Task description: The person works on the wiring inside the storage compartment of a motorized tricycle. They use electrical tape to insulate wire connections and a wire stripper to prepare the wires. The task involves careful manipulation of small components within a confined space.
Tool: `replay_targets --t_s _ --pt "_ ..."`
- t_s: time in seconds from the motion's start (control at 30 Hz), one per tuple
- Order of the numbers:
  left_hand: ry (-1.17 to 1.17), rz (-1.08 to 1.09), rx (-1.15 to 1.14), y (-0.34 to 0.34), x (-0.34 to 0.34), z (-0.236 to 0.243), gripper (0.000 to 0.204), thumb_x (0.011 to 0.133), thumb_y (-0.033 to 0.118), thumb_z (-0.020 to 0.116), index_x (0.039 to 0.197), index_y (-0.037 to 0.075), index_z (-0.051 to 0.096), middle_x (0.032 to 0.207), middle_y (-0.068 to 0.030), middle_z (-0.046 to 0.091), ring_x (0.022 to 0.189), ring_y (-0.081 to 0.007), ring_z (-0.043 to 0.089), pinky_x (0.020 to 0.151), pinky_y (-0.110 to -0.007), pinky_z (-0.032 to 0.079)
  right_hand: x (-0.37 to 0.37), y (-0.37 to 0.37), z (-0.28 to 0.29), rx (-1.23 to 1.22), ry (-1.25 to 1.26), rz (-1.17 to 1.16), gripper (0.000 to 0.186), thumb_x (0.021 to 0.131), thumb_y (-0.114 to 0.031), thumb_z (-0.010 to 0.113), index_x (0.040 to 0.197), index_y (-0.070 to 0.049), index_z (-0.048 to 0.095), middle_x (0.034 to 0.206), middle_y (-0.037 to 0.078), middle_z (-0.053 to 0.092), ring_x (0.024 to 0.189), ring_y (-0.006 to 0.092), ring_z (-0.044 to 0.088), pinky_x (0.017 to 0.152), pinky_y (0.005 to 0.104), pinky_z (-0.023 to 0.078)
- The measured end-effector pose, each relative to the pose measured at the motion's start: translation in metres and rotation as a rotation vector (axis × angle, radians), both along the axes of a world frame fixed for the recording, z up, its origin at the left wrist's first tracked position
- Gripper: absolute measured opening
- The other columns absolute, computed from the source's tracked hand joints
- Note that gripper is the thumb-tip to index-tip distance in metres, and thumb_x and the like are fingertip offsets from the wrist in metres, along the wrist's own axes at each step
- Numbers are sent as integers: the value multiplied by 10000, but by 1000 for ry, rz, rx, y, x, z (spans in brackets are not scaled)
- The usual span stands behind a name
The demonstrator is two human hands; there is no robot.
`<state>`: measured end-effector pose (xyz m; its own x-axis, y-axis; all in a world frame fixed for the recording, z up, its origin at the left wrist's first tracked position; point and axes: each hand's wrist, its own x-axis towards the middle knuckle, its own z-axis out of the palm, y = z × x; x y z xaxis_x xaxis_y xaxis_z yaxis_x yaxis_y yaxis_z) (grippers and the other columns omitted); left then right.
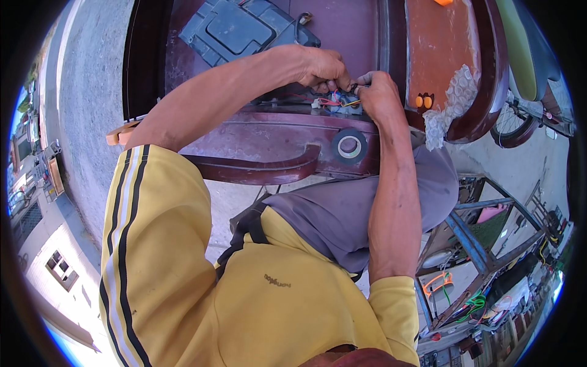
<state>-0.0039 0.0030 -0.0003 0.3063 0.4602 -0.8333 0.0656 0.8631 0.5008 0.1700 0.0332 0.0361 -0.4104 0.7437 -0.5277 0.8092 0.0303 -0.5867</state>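
Observation:
My left hand (323,68) and my right hand (378,92) meet over a small bundle of red, yellow and blue wires (338,101) at the edge of a dark maroon vehicle body (269,137). The fingers of both hands pinch the wires and a small connector between them. A roll of black tape (349,147) sits on the maroon panel just below my right wrist. A grey box-like unit (241,27) lies inside the opening behind my left hand.
A maroon grab rail (263,170) curves below the panel. To the right are a brown seat (437,43), bubble wrap (452,101), an orange reflector (424,101) and a wheel (510,119). A blue metal frame (474,244) with loose wires stands at lower right. Concrete ground (85,92) lies left.

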Motion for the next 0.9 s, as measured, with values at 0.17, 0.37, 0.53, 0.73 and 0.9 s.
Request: replay_targets --t_s 0.17,0.37,0.53,0.73,0.9 --pt "81 -62 42 3 2 -2 103 811 66 728 883 48 655 663 47 496 529 -55 401 452 -257 306 2 0 -4 -4 7 -9 274 840 -91 714 1094 10 742 1046 298 698 1069 420 680 908 433 527" --pt "224 -129 215 0 3 17 182 755 81 758 921 34 700 669 6 568 517 -84 456 446 -274 348 4 2 -8 -15 -25 25 257 873 -107 679 1098 3 737 1062 310 688 1074 432 673 904 448 526" --pt "341 -165 514 -7 1 12 277 736 78 762 1003 8 739 800 -58 698 668 -154 627 548 -305 483 4 2 -12 -2 -22 25 245 913 -123 616 1043 64 709 1045 341 669 1076 475 648 895 488 518" --pt "458 -275 722 -7 9 24 252 771 99 756 991 -16 713 857 -97 721 795 -208 692 781 -331 560 5 3 -15 30 -43 35 272 920 -148 600 988 103 680 1036 370 648 1070 506 630 890 518 508" --pt "542 -291 934 -18 7 16 224 801 89 729 998 -13 698 913 -155 740 881 -260 732 817 -378 574 4 4 -17 40 -39 54 286 918 -155 596 990 111 670 1045 384 635 1067 515 624 887 533 506"
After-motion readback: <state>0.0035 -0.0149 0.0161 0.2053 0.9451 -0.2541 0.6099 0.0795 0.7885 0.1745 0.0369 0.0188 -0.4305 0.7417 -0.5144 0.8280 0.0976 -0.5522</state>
